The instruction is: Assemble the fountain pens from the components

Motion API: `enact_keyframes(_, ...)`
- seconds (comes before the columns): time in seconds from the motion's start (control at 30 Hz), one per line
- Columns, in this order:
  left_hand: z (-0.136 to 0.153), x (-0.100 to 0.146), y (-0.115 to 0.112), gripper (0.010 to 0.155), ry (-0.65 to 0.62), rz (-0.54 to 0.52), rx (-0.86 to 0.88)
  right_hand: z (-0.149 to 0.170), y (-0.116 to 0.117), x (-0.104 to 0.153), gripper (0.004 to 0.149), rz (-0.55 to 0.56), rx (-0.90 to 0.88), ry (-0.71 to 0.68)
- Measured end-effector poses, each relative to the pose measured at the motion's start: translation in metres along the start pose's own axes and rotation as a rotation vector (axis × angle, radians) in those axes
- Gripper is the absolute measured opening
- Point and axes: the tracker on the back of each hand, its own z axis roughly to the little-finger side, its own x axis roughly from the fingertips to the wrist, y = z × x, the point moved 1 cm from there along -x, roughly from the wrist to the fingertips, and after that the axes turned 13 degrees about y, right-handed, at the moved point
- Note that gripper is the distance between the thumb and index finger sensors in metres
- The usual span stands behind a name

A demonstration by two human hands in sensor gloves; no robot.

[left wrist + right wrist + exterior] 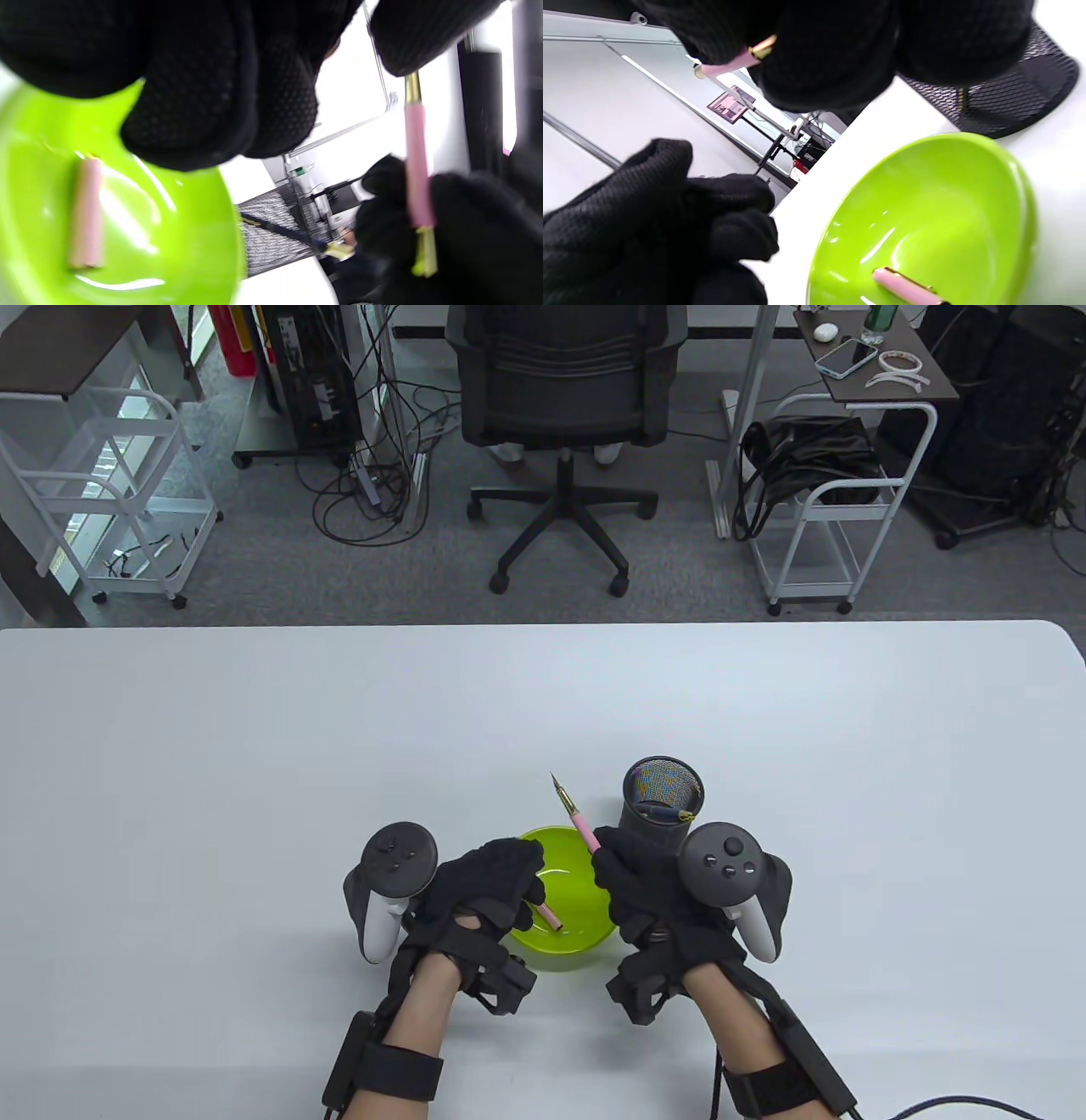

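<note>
Black-gloved left hand (488, 891) low at the near table edge, grey tracker on its back, fingers curled over the near-left rim of the round lime-green plastic bowl (585, 937). A short pink tube with a gold end (548, 915) pokes out from under those fingers in the table view; whether the hand actually grips it, cannot tell. In the left wrist view a pink piece lies loose on the bowl's floor, blurred.

Right of that, over the bowl's far rim: slim pink pen section with gold fittings and a pointed gold nib (575, 814), tilted, nib aimed up and away to the left. Its lower end is pinched in the fingertips of the black-gloved right hand (649, 891), fingers closed round it.

Just beyond the right hand stands a black wire-mesh cylindrical pen cup (663, 808), touching or nearly touching the bowl's right side. A dark pen with gold trim (666, 813) lies inside it.

All on a white table (254, 780).
</note>
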Motion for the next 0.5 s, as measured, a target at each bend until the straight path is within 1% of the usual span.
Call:
enact_keyframes(0.1,-0.010,0.000,-0.007,0.058,-0.004,-0.043,-0.203,0.007,-0.005,-0.004,0.050,0.007,-0.029,0.047)
enact_keyframes(0.13,-0.014,-0.001,-0.012,0.058,0.022,-0.048,-0.284,0.009,-0.007,-0.005,0.050,0.007,-0.048,0.059)
enact_keyframes(0.17,-0.018,-0.001,-0.015,0.059,0.084,-0.050,-0.372,0.011,-0.009,-0.005,0.050,0.010,-0.066,0.071)
enact_keyframes(0.2,-0.021,-0.002,-0.018,0.060,0.112,-0.032,-0.435,0.013,-0.011,-0.006,0.050,0.013,-0.077,0.079)
enact_keyframes(0.23,-0.028,-0.003,-0.022,0.059,0.136,-0.018,-0.555,0.014,-0.013,-0.007,0.050,0.014,-0.090,0.089)
enact_keyframes(0.27,-0.031,-0.004,-0.024,0.057,0.138,-0.029,-0.605,0.015,-0.014,-0.007,0.050,0.012,-0.096,0.093)
enact_keyframes(0.3,-0.037,-0.007,-0.029,0.055,0.129,-0.053,-0.688,0.016,-0.014,-0.008,0.050,0.009,-0.107,0.100)
enact_keyframes(0.33,-0.042,-0.011,-0.035,0.053,0.081,-0.050,-0.760,0.018,-0.015,-0.008,0.050,0.007,-0.116,0.105)
enact_keyframes(0.4,-0.047,-0.016,-0.046,0.051,0.043,-0.025,-0.864,0.019,-0.016,-0.008,0.050,0.004,-0.126,0.110)
enact_keyframes(0.47,-0.048,-0.024,-0.059,0.052,-0.013,0.041,-0.990,0.019,-0.017,-0.009,0.050,0.004,-0.134,0.114)
enact_keyframes(0.5,-0.047,-0.027,-0.064,0.051,-0.019,0.045,-1.055,0.020,-0.018,-0.009,0.050,0.005,-0.138,0.117)
